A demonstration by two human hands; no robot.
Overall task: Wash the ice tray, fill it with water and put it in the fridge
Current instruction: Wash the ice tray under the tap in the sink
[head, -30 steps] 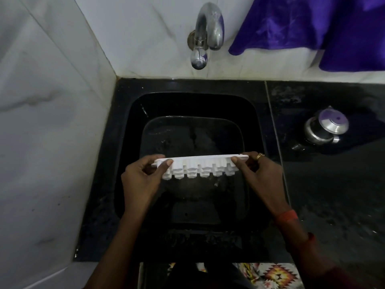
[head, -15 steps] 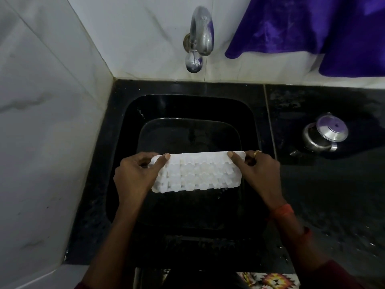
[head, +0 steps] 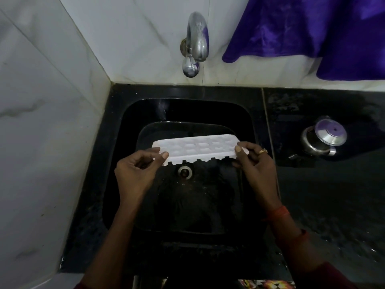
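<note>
Fingers curled on both sides: our left hand [head: 135, 174] pinches the left end of the ice tray [head: 198, 149], thumb on the top rim, the other fingers tucked under. Our right hand [head: 256, 165] grips the right end the same way, thumb on top. A ring [head: 263, 151] shows on one right finger, and an orange band [head: 279, 213] on that wrist.

We hold the white tray cavities up, long side running left to right, in the air over the black sink [head: 125, 142]. It hangs just beyond the drain [head: 184, 172] and touches nothing but our hands. We cannot tell whether any water sits in the cavities.

Chrome tap [head: 196, 38] on the white tiled wall [head: 52, 122], behind the basin. Purple cloth [head: 312, 28] hanging at upper right. Small steel pot [head: 325, 138] with its lid on, on the dark counter [head: 333, 205] to the right of the sink.
</note>
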